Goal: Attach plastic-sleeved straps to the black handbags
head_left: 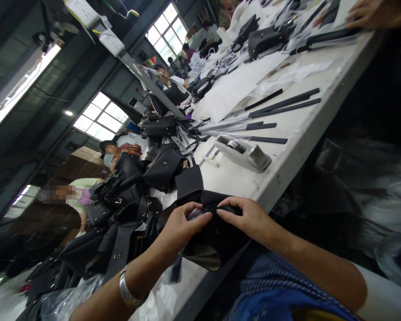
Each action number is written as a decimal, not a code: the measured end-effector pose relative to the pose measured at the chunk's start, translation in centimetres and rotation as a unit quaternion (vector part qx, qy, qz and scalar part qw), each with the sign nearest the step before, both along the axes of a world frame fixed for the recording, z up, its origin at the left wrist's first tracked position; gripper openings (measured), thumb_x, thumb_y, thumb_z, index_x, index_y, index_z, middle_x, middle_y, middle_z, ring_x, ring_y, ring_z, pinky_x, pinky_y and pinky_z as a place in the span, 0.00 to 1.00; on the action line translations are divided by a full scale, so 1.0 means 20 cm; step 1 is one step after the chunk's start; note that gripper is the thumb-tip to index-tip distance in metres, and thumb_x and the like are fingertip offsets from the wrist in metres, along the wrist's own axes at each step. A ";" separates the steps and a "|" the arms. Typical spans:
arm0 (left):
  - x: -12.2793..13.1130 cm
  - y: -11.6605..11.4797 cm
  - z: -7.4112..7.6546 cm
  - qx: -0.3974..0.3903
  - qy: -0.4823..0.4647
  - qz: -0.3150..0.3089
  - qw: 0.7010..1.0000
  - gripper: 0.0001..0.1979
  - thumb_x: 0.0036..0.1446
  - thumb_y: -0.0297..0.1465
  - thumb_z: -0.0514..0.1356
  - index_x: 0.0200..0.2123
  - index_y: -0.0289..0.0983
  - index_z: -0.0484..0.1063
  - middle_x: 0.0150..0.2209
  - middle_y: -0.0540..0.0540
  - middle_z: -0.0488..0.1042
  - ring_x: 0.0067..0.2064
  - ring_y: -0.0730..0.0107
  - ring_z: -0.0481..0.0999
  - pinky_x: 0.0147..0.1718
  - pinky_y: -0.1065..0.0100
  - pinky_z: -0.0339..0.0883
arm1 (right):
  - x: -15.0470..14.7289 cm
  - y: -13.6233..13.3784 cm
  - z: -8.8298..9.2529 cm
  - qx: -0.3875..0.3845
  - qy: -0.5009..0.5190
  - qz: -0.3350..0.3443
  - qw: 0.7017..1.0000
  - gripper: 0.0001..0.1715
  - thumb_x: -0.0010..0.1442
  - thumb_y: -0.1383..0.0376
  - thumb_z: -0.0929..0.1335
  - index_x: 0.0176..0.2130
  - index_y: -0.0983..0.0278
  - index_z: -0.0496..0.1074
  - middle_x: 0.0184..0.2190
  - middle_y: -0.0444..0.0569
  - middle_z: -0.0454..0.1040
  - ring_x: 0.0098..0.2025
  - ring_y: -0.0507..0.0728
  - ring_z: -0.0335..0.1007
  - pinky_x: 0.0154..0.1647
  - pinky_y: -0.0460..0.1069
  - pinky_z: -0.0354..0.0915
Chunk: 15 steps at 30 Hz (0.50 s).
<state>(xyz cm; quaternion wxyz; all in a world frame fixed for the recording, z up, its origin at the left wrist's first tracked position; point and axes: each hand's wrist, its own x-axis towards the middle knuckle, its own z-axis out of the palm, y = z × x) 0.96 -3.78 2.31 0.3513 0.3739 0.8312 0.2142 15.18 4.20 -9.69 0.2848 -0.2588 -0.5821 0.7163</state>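
From where I stand, the right hand (254, 220) has its grip nearly together, thumb and forefinger pinching the upper edge of a black bag (234, 234); the left hand (180, 223) faces it just beside, its grip closed on the same edge, thumb and forefinger a little apart behind the tips; the bag sits at the near edge of the white desk (287, 166), its mouth gaping toward the wearer, a brownish lining (202, 256) showing; a silver bracelet (125, 287) circles the left wrist; beyond the hands lies a grey tape dispenser (243, 154), and past it black straps (284, 106), partly in clear wrapping, fan across the desk; to the left, more black bags (165, 167) lie heaped, gold hardware glinting; other people stand along the far side, and another person's hand (369, 13) rests at the top right corner
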 end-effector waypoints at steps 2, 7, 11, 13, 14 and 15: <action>0.01 0.00 0.00 0.005 0.001 0.004 1.000 0.20 0.49 0.42 0.68 0.41 0.34 0.74 0.26 0.53 0.70 0.27 0.74 0.69 0.28 0.73 0.61 | -0.01 -0.01 -0.01 0.002 0.003 -0.004 1.000 0.16 0.58 0.54 0.70 0.39 0.63 0.77 0.33 0.46 0.79 0.36 0.56 0.74 0.36 0.47 0.66; 0.04 0.01 -0.02 0.018 -0.002 0.002 1.000 0.15 0.48 0.37 0.66 0.36 0.35 0.71 0.25 0.54 0.68 0.28 0.74 0.66 0.27 0.74 0.58 | -0.01 -0.02 -0.05 0.011 0.009 -0.012 1.000 0.15 0.56 0.56 0.71 0.39 0.62 0.69 0.28 0.41 0.73 0.31 0.53 0.70 0.30 0.45 0.63; 0.03 0.00 -0.05 0.040 0.018 -0.008 0.999 0.12 0.48 0.35 0.64 0.34 0.36 0.70 0.28 0.53 0.70 0.30 0.72 0.68 0.27 0.74 0.59 | 0.05 0.05 -0.01 0.142 -0.057 0.026 0.988 0.13 0.57 0.55 0.71 0.34 0.62 0.73 0.29 0.43 0.75 0.33 0.55 0.71 0.34 0.47 0.62; 0.03 -0.01 -0.07 0.039 0.036 -0.011 0.999 0.11 0.49 0.36 0.64 0.34 0.36 0.71 0.27 0.52 0.70 0.29 0.71 0.67 0.26 0.73 0.59 | 0.05 0.15 0.02 0.187 -0.048 0.073 0.978 0.15 0.60 0.53 0.69 0.36 0.62 0.76 0.31 0.44 0.78 0.35 0.55 0.73 0.36 0.47 0.64; 0.03 -0.01 -0.07 0.039 0.041 -0.009 0.998 0.11 0.49 0.36 0.63 0.34 0.36 0.71 0.26 0.53 0.69 0.28 0.72 0.67 0.26 0.74 0.59 | 0.03 0.21 0.03 0.215 -0.050 0.083 0.972 0.17 0.62 0.52 0.67 0.38 0.62 0.76 0.33 0.44 0.79 0.36 0.55 0.74 0.38 0.47 0.65; 0.03 -0.01 -0.07 0.039 0.042 -0.006 0.998 0.11 0.49 0.35 0.63 0.34 0.36 0.71 0.25 0.53 0.68 0.27 0.72 0.66 0.25 0.74 0.58 | -0.01 0.28 0.04 0.246 -0.063 0.079 0.964 0.18 0.65 0.52 0.65 0.40 0.62 0.76 0.36 0.45 0.79 0.38 0.55 0.75 0.40 0.46 0.66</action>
